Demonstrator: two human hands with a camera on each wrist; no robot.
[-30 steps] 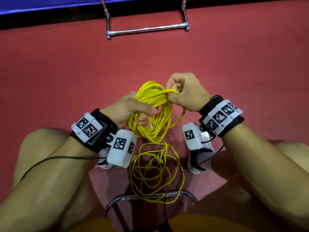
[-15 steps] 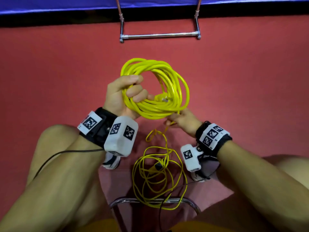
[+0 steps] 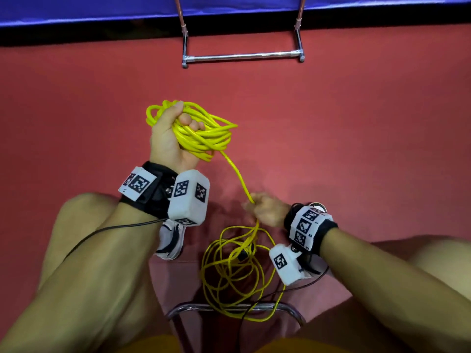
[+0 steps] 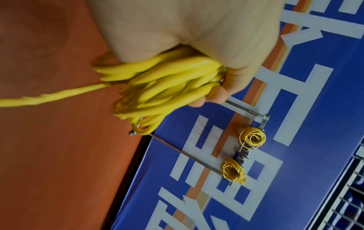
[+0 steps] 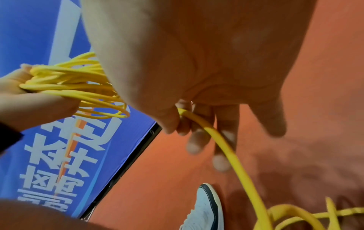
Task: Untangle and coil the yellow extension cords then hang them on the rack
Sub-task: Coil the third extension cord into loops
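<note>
My left hand is raised and grips a coil of yellow extension cord, its fingers curled round the bundled loops. One strand runs taut from the coil down to my right hand, which pinches it between thumb and forefinger. Below that hand the cord drops into a loose tangle on the red floor. The chrome rack stands ahead by the blue wall. Two small yellow coils hang on it in the left wrist view.
A chrome chair tube crosses under the loose tangle, with a black cable over it. My white shoe is on the floor beside the tangle. A blue printed banner backs the rack. Red floor lies between me and the rack.
My left hand has lifted the coil up and to the left. My right hand has moved down the cord towards the tangle, and a strand now stretches between the hands.
</note>
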